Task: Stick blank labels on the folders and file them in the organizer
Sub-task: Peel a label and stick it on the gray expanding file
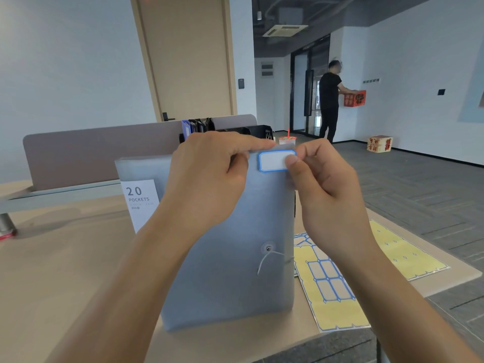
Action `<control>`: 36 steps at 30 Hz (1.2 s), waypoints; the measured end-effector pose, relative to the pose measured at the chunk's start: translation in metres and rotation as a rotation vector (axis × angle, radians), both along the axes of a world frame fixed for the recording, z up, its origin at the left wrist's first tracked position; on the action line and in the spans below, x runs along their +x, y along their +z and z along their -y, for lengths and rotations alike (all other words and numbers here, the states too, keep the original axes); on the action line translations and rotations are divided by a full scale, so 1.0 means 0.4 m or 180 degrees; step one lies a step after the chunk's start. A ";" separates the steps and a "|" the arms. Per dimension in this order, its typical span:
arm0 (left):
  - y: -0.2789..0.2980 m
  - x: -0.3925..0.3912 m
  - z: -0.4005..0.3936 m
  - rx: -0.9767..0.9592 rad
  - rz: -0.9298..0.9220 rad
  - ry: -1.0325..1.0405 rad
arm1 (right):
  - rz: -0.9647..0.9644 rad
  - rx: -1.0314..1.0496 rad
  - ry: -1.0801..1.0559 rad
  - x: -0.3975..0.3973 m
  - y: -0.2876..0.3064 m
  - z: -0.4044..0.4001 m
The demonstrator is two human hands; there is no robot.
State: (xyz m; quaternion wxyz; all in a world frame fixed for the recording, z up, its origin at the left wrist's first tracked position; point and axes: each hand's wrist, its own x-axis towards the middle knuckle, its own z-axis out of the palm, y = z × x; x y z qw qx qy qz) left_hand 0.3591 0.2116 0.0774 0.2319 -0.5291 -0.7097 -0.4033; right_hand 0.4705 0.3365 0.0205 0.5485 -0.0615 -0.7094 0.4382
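Two hands: left hand (209,176) grips folder (230,271) top; right hand (324,184) pinches label (273,160).

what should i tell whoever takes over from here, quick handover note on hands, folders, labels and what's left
Left hand: grips the top edge of the grey folder, holding it upright on the desk.
Right hand: thumb presses the blue-bordered blank label onto the folder's top right corner.
A second folder marked 20 pockets stands behind the grey one.
Label sheets lie on the desk to the right, partly used.
The black organizer sits at the back of the desk with several folders in it.
Done: label placed on the grey folder.
Left: smooth it down, file this folder, then deal with the 20 pockets one.
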 end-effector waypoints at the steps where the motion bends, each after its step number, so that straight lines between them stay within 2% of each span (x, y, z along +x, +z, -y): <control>1: 0.000 0.000 0.000 0.0010 0.0005 0.0001 | 0.0004 0.0000 -0.0005 -0.001 0.000 0.000; 36: -0.011 -0.001 0.001 0.0104 0.0032 -0.0074 | -0.0077 -0.0309 -0.0145 -0.020 -0.004 0.009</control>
